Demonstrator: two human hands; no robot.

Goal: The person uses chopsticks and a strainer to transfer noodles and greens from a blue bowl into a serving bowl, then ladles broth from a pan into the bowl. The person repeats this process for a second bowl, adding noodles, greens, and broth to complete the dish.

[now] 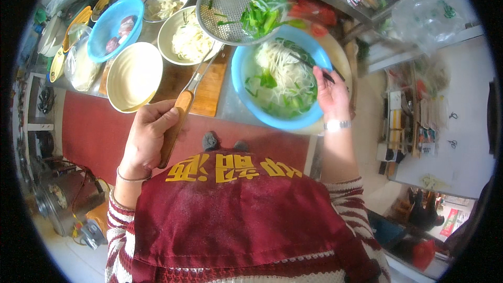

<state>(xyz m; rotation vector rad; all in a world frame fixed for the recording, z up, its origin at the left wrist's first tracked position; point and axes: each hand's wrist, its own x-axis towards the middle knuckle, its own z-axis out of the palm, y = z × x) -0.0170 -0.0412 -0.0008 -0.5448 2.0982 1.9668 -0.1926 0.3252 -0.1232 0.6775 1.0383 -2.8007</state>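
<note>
My left hand (151, 130) is closed around the wooden handle of a perforated metal strainer (222, 6). Chopped leafy greens (261, 10) lie mostly at the strainer's right side, and its bowl is over the rim of a blue plastic basin (240, 98). In my right hand (334, 92) is a pair of dark chopsticks (304, 62), their tips reaching into white noodles (285, 67) in the basin. Cloudy liquid and more greens surround the noodles. Left of the strainer, a cream bowl (163, 41) holds pale noodles (188, 43).
An empty cream bowl (135, 73) stands on the counter's near left. Beyond it, a blue bowl (94, 43) holds meat pieces, beside a plastic bag (82, 67). A wooden board (210, 90) lies left of the basin. A patterned bowl (148, 13) with food sits farther back.
</note>
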